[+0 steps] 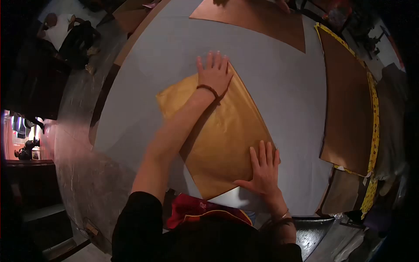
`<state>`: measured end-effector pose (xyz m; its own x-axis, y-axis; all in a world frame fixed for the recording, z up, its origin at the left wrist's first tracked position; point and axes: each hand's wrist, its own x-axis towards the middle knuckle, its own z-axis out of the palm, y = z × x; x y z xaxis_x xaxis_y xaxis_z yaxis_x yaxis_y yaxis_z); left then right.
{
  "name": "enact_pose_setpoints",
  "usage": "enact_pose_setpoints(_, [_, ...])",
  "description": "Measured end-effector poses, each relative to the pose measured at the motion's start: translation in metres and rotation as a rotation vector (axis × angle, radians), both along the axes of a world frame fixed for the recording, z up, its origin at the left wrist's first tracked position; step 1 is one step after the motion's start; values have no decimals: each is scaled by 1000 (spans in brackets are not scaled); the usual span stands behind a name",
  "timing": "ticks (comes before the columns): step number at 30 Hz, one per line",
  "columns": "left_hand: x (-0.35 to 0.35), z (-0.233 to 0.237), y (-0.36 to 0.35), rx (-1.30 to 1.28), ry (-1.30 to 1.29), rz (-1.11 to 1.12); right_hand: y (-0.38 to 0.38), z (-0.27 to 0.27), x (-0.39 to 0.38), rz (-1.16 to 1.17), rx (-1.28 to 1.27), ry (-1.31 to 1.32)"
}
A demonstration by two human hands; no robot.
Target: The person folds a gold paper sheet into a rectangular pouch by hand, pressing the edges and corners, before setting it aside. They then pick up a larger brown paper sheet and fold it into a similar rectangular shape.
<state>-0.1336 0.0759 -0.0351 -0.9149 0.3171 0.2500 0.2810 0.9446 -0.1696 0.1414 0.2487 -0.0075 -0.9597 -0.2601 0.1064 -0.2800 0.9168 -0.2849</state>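
Note:
A folded piece of golden-yellow cloth (pixel 231 131) lies at a slant on the grey covered table (pixel 292 100). Flat on its upper end rests my left hand (pixel 214 75), fingers stretched out past the edge, a dark band round the wrist. My right hand (pixel 263 172) presses on the lower right corner with its fingers spread and the thumb out to the side. Neither hand grips anything. Part of the cloth's left side is hidden by my left forearm.
Brown sheets lie at the table's top edge (pixel 262 22) and on the right (pixel 347 100), the right one beside yellow printed tape (pixel 374 126). A person (pixel 76 39) is at the upper left. Part of another hand (pixel 283 5) shows at the top.

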Motion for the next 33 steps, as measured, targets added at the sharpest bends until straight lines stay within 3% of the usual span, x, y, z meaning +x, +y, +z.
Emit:
enact_pose_setpoints(1, [18, 9, 7, 164, -13, -168, -1, 0, -1, -3, -15, -3])
enact_pose_setpoints(3, [82, 41, 28, 110, -328, -431, -1, -2, 2, 1, -20, -3])
enact_pose_setpoints(5, [144, -3, 34, 306, -274, -660, -2, -4, 6, 6, -20, -1])
enact_pose_setpoints(8, [149, -8, 32, 357, -221, -724, -4, -7, 12, -5, 19, -3])
enact_pose_setpoints(15, [32, -14, 5, 246, -253, -738, -4, -7, 11, -22, 41, -34])
enact_pose_setpoints(19, [-37, -10, -44, 8, -132, -407, -2, -5, 13, -26, 35, -65])
enact_pose_setpoints(22, [-5, 24, -53, -24, -99, -249, -2, -8, 14, -14, 50, -57])
enact_pose_setpoints(23, [11, 6, -49, 196, -75, -329, -2, -10, 13, 3, 42, -58])
enact_pose_setpoints(27, [136, 12, -51, 371, -204, -487, -2, -11, 14, 6, 78, -87])
enact_pose_setpoints(33, [148, -12, -118, 302, -80, -119, -2, -14, 16, 10, 87, -25])
